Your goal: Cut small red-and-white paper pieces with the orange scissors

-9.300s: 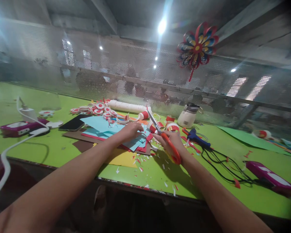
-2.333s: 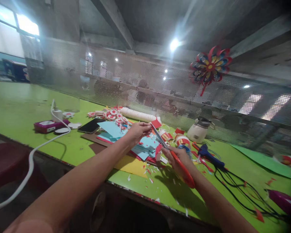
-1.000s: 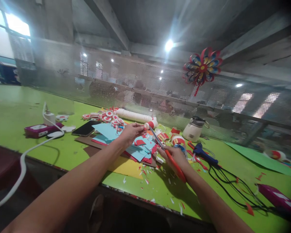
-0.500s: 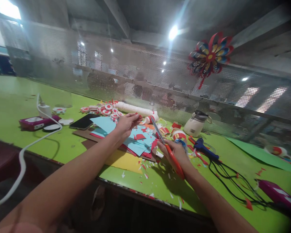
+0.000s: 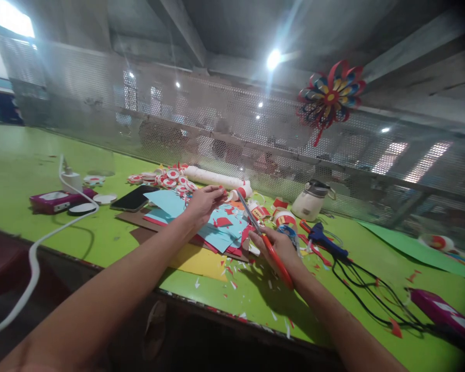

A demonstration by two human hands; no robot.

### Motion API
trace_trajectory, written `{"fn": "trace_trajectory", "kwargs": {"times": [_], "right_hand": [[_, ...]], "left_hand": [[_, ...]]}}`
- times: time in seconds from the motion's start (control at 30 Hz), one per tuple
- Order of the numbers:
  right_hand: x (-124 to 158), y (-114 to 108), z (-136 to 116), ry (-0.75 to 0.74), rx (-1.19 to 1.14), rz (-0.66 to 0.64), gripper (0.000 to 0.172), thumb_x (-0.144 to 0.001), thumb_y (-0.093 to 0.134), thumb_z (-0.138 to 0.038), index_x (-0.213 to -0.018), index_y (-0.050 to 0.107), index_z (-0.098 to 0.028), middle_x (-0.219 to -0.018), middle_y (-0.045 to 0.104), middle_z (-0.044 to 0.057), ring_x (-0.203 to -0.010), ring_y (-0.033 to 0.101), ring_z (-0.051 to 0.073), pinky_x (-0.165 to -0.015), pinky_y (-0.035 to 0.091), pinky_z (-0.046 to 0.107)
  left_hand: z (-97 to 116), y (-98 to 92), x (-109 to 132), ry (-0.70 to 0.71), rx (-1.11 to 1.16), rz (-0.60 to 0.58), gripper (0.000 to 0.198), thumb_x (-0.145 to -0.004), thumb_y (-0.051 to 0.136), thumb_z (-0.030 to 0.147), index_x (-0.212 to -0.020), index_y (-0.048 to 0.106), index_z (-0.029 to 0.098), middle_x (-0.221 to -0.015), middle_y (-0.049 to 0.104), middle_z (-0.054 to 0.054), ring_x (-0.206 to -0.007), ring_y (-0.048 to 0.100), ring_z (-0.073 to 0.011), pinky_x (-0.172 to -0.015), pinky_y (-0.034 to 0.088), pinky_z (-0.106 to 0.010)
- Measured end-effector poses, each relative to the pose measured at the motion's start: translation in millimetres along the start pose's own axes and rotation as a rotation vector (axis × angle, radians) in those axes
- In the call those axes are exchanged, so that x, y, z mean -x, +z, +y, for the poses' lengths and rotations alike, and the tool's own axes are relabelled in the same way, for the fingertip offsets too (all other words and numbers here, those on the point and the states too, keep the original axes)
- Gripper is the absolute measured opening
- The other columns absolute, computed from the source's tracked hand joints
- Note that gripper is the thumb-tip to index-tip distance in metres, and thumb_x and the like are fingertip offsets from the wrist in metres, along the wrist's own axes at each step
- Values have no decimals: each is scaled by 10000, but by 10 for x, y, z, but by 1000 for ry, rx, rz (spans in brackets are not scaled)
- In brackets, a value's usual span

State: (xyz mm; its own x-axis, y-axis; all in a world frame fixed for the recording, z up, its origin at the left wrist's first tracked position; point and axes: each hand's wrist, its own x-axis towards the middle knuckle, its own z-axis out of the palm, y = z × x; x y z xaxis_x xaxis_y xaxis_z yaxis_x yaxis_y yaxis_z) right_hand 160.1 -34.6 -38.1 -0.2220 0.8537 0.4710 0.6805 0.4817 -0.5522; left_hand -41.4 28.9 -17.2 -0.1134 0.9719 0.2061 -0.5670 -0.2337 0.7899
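Note:
My left hand (image 5: 202,205) is pinched on a small red paper piece (image 5: 221,188), held above the light-blue paper sheets (image 5: 169,203). In my right hand (image 5: 284,249) are scissors (image 5: 273,257) with orange-red handles. Their blades point up and away from me, to the right of the red piece and apart from it; they look close together. Below my hands, a larger red scrap (image 5: 221,222) lies on the blue sheets. Brown, red and yellow paper (image 5: 197,262) sticks out from under the stack. Tiny red and white clippings are scattered nearby.
Red-and-white paper rounds (image 5: 172,174) are heaped behind the stack beside a white roll (image 5: 217,177). A black phone (image 5: 135,198) lies left. Rightward are printed paper cups (image 5: 283,218), a white jug (image 5: 310,200), a blue glue gun (image 5: 325,240) and its looping black cord. Mesh stands behind.
My left hand has shifted slightly lower in view, still pinching the red piece. The scissors stay in my right hand, almost unmoved. The whole view has shifted a little.

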Motion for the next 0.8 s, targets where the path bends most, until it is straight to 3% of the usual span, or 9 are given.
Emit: {"fn": "trace_trajectory", "kwargs": {"times": [0.17,0.4,0.57,0.67,0.8], "right_hand": [[-2,-10,17,21,-9,-15,454,-750,520,-511,-919,696,-129,-591,621,30,-532,547,170,-478,410,248],[4,-37,-35,4,-33,37,393,-749,543,-480,-844,698,-132,-549,599,19,-490,536,161,-471,407,259],[11,-128,-58,-31,-57,110,243,-721,611,-320,-855,666,-125,-647,616,46,-543,567,170,-538,450,289],[13,-144,-34,-14,-102,133,218,-737,606,-298,-890,639,-147,-705,601,33,-561,575,157,-532,461,280],[1,-100,27,26,-193,127,224,-751,613,-290,-905,617,-129,-570,550,-9,-485,565,147,-463,447,269]], "left_hand": [[-18,7,54,-74,-93,-61,18,-703,627,69,-695,619,84,-622,632,-57,-577,588,-97,-558,436,-198],[-35,48,88,-82,-199,-167,38,-715,614,54,-688,608,81,-653,645,-93,-614,607,-124,-635,464,-252],[-80,56,115,-124,-293,-294,260,-692,641,59,-950,626,93,-614,636,-77,-581,604,-144,-611,472,-287],[-95,75,154,-163,-275,-288,239,-672,640,3,-901,646,72,-630,631,-85,-598,603,-141,-625,473,-278],[-94,99,199,-319,-177,-197,251,-665,607,-57,-883,649,61,-683,621,-81,-730,627,-185,-674,491,-303]]}}
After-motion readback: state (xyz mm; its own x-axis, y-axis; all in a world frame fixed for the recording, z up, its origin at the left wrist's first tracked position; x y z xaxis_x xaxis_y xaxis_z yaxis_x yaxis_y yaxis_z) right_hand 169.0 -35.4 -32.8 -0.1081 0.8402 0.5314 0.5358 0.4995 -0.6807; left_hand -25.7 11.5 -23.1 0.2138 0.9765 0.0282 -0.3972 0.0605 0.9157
